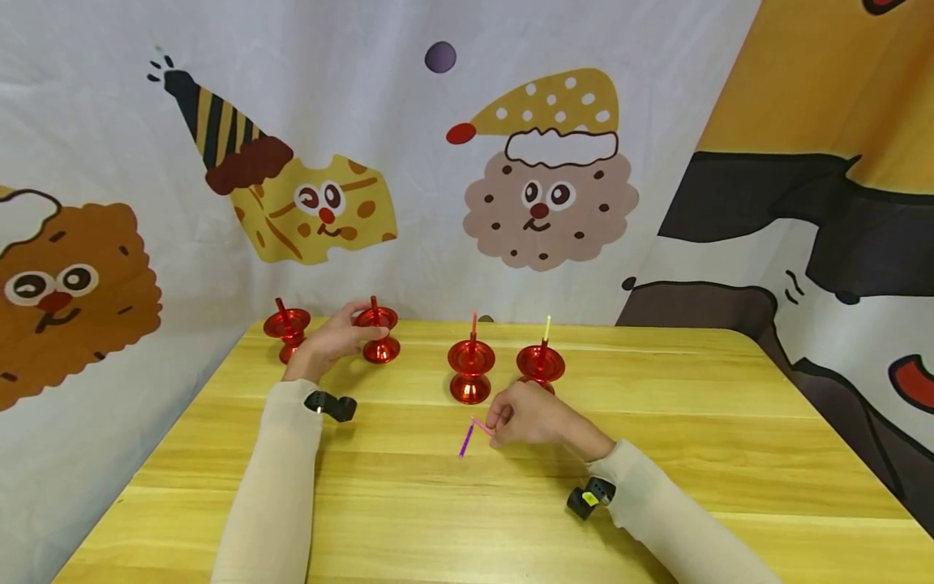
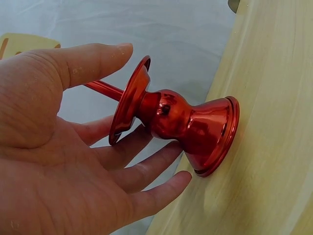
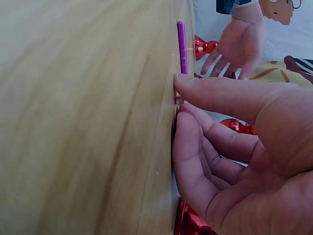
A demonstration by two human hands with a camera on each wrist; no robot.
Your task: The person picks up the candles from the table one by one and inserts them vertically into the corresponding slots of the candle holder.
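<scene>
My left hand (image 1: pixel 337 338) is loosely spread around a shiny red candle holder (image 2: pixel 168 115). Its thumb lies over the dish and its fingers reach behind the bulb and stem, while the base stands on the table. With thumb and index finger at the tabletop, my right hand (image 1: pixel 531 415) pinches the end of a thin pink candle (image 1: pixel 481 426). Those fingers hide part of it. Close by lies a purple candle (image 1: pixel 466 440), its far tip near the pink one's. Just beyond my right hand is a red holder (image 1: pixel 541 363) bearing a yellow candle (image 1: pixel 548 327).
Between the hands stands another red holder (image 1: pixel 470 359) with an orange-red candle (image 1: pixel 474 323) upright in it. Left of my left hand is one more holder (image 1: pixel 287 324) with a bare tube. A printed cloth (image 1: pixel 423 243) hangs behind the wooden table (image 1: pixel 409 519).
</scene>
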